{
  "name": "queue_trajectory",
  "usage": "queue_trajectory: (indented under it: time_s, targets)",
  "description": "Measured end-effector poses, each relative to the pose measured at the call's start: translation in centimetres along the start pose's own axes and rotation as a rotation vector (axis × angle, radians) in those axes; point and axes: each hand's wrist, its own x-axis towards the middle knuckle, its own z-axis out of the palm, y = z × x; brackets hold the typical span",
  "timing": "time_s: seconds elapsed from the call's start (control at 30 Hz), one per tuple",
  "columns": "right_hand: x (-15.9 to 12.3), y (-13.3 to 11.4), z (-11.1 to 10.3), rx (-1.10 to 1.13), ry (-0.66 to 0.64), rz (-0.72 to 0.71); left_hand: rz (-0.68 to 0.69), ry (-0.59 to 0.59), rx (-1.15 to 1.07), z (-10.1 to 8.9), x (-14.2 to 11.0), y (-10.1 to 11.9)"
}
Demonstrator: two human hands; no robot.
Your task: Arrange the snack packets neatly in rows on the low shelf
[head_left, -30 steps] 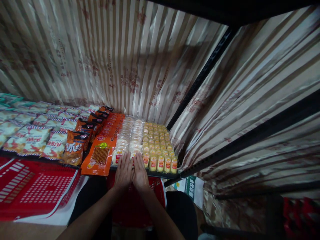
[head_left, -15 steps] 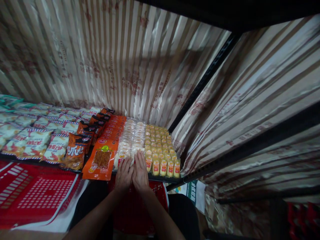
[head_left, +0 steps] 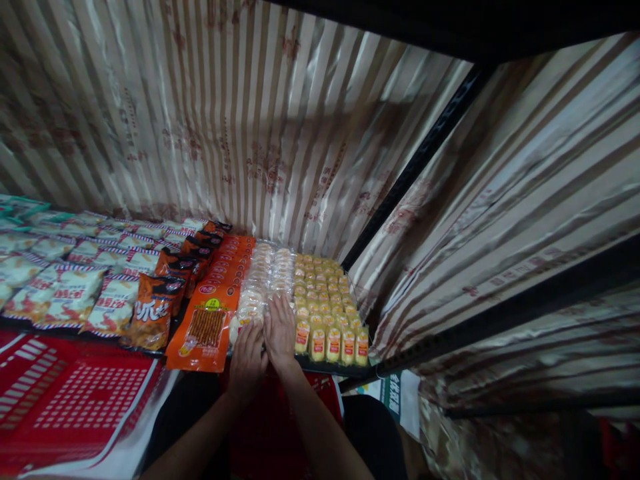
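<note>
Two rows of clear-wrapped white snack packs run back along the shelf. My left hand lies with its fingers stretched out on the front of the left row. Beside it, my right hand rests flat on the right row, its fingers extended and reaching slightly farther back. Both hands hide the front packs beneath them. On the left are orange bags of stick snacks, overlapping in a line. To the right stand several rows of small yellow-wrapped snacks with red and orange labels.
White snack bags and dark-orange bags fill the shelf's left side. Below it are a red basket and another red basket between my knees. A black metal post stands at the right, before striped curtains.
My right hand has slid a little farther back over the white packs, while my left hand has drawn slightly nearer. The camera view has shifted a little.
</note>
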Motion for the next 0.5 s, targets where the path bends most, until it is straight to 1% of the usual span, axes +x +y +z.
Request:
queue_trajectory:
  time_s: [0.1,0.17,0.23,0.33,0.5]
  targets:
    - [-0.3,-0.1,0.1,-0.058,0.037,-0.001,-0.077,0.005,-0.016,-0.1,0.3,-0.3]
    - [-0.5,-0.1,0.3,-0.085,0.073,0.022,-0.156,-0.005,-0.011,-0.1,0.9,-0.4]
    - [-0.7,-0.1,0.5,-0.099,0.094,0.037,-0.207,-0.022,0.002,0.1,1.5,-0.5]
    - [-0.8,0.1,0.8,-0.103,0.102,0.041,-0.21,-0.046,-0.01,0.7,2.0,-0.7]
    - [-0.7,0.4,1.1,-0.106,0.094,0.022,-0.195,-0.078,-0.081,1.6,1.4,-1.2]
